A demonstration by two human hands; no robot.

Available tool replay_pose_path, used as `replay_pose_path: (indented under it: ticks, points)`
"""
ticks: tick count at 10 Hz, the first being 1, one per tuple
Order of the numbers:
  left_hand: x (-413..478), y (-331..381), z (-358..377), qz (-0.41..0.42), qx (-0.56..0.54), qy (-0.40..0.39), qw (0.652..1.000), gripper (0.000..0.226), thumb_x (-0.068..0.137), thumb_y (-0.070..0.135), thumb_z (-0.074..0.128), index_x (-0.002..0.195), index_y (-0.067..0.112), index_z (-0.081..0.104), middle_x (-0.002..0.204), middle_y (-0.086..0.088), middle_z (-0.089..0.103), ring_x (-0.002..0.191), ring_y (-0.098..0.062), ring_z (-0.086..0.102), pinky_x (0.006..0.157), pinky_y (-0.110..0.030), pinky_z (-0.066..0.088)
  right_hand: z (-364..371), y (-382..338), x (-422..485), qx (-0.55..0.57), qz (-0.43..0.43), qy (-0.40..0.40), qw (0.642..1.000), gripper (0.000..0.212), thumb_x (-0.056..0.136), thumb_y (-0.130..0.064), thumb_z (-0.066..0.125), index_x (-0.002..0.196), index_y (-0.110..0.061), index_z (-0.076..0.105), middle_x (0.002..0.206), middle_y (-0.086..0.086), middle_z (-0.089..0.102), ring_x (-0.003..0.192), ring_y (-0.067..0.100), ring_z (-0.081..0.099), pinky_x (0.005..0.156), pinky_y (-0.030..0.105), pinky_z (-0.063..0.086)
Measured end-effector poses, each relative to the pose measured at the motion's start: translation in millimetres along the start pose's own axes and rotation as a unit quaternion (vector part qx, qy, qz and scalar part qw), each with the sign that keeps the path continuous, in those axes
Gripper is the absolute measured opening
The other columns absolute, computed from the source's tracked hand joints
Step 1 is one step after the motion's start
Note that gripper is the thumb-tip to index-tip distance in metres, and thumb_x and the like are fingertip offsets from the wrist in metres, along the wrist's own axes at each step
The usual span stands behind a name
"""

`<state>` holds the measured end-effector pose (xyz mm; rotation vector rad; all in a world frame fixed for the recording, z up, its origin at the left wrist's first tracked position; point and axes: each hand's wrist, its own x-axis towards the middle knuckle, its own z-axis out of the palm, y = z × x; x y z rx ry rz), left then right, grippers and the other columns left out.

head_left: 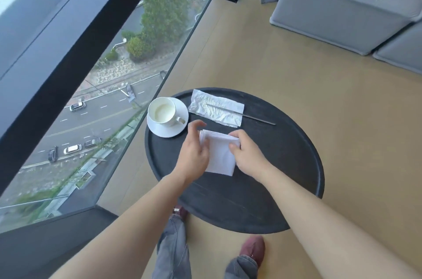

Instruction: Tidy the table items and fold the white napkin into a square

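- Two hands work the napkin point(218, 157) near the middle of the round dark table point(303, 141); I judge I am in the folding step, with the cloth already doubled into a small, roughly square packet.
- My left hand point(194, 153) lies along its left edge, fingers loosely spread; my right hand point(245, 153) pinches the far right corner.
- Next I would need to line up the layered edges and press the crease flat.
- The napkin looks white, thin and soft, its far edge showing stacked layers.
- The cup point(162, 113) on its saucer point(167, 129) and the crumpled wrapper point(215, 107) sit beyond it.
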<state>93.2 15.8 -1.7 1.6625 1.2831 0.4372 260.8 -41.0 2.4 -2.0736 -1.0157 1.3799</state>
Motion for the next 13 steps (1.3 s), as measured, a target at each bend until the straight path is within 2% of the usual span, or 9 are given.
replay_pose_path:
  ticks: [1, 2, 3, 4, 5, 6, 7, 11, 13]
  points:
    - [8.0, -6.9, 8.2, 0.057, 0.071, 0.052, 0.994, 0.025, 0.097, 0.000, 0.045, 0.118, 0.011, 0.046, 0.120, -0.005, 0.046, 0.093, -0.019, 0.051, 0.078, -0.026, 0.041, 25.7, -5.2, 8.9, 0.047, 0.004, 0.115, 0.992, 0.031, 0.099, -0.020, 0.054, 0.128, -0.021, 0.043, 0.106, 0.000, 0.056, 0.094, 0.022, 0.056, 0.078, 0.031, 0.040]
    - [21.9, -22.2, 7.4, 0.071, 0.159, 0.006, 0.985, 0.026, 0.086, -0.008, 0.049, 0.108, 0.006, 0.052, 0.141, -0.017, 0.037, 0.117, -0.036, 0.053, 0.083, -0.026, 0.041, 44.7, -7.9, 15.6, 0.016, -0.018, 0.201, 0.979, 0.024, 0.095, -0.016, 0.059, 0.112, -0.017, 0.042, 0.102, 0.001, 0.050, 0.086, 0.021, 0.050, 0.074, 0.030, 0.038]
    - [32.2, -42.2, 4.0, 0.134, 0.228, -0.031, 0.964, 0.027, 0.086, -0.004, 0.054, 0.113, -0.003, 0.053, 0.152, -0.035, 0.030, 0.136, -0.047, 0.042, 0.099, -0.041, 0.048, 57.9, -7.1, 18.6, -0.054, -0.036, 0.208, 0.976, 0.032, 0.094, -0.013, 0.062, 0.121, -0.012, 0.045, 0.119, 0.002, 0.043, 0.093, 0.024, 0.054, 0.080, 0.037, 0.046]
    - [29.2, -56.4, 0.1, 0.160, 0.296, -0.046, 0.941, 0.036, 0.092, 0.012, 0.049, 0.125, -0.002, 0.052, 0.162, -0.034, 0.020, 0.146, -0.046, 0.028, 0.115, -0.050, 0.030, 69.2, 0.1, 12.8, -0.190, -0.058, 0.207, 0.958, 0.050, 0.090, -0.016, 0.066, 0.135, -0.009, 0.046, 0.132, 0.007, 0.042, 0.114, 0.028, 0.053, 0.094, 0.041, 0.050]
    - [19.7, -64.5, -4.2, 0.212, 0.346, -0.067, 0.911, 0.055, 0.100, 0.024, 0.040, 0.149, 0.000, 0.042, 0.168, -0.021, 0.019, 0.157, -0.035, 0.018, 0.125, -0.044, 0.012, 74.8, 9.1, 5.3, -0.326, -0.081, 0.194, 0.922, 0.061, 0.091, -0.023, 0.061, 0.147, -0.007, 0.041, 0.152, 0.010, 0.041, 0.139, 0.029, 0.042, 0.104, 0.042, 0.047]
    - [20.5, -72.2, -4.3, 0.225, 0.385, -0.101, 0.889, 0.067, 0.105, 0.035, 0.038, 0.161, 0.003, 0.022, 0.171, -0.014, 0.012, 0.159, -0.028, 0.006, 0.127, -0.044, 0.006, 78.7, 16.4, 4.8, -0.393, -0.074, 0.153, 0.904, 0.065, 0.102, -0.035, 0.037, 0.159, -0.008, 0.021, 0.169, 0.009, 0.013, 0.156, 0.023, 0.014, 0.122, 0.037, 0.022]
    - [26.9, -75.9, -6.9, 0.208, 0.412, -0.128, 0.878, 0.069, 0.106, 0.040, 0.033, 0.162, 0.004, 0.015, 0.172, -0.012, 0.007, 0.160, -0.025, 0.000, 0.127, -0.045, 0.004, 84.5, 17.9, 7.7, -0.420, -0.062, 0.140, 0.894, 0.066, 0.106, -0.042, 0.024, 0.161, -0.008, 0.010, 0.170, 0.009, 0.001, 0.157, 0.021, 0.004, 0.125, 0.037, 0.013]
    - [40.0, -82.5, -24.2, 0.255, 0.452, -0.129, 0.845, 0.068, 0.106, 0.041, 0.030, 0.162, 0.004, 0.019, 0.171, -0.013, 0.013, 0.159, -0.027, 0.006, 0.127, -0.046, 0.007, 107.5, 11.4, 10.7, -0.402, -0.030, 0.174, 0.899, 0.066, 0.106, -0.042, 0.025, 0.162, -0.013, 0.005, 0.170, 0.005, -0.001, 0.157, 0.021, 0.002, 0.125, 0.043, 0.018]
    - [8.1, -67.1, -30.0, 0.249, 0.434, -0.116, 0.858, 0.063, 0.106, 0.037, 0.033, 0.159, 0.002, 0.029, 0.168, -0.016, 0.023, 0.158, -0.029, 0.016, 0.126, -0.047, 0.015, 97.0, 8.3, -27.9, -0.360, -0.032, 0.207, 0.909, 0.062, 0.104, -0.040, 0.034, 0.158, -0.012, 0.026, 0.168, 0.006, 0.022, 0.155, 0.022, 0.021, 0.119, 0.041, 0.028]
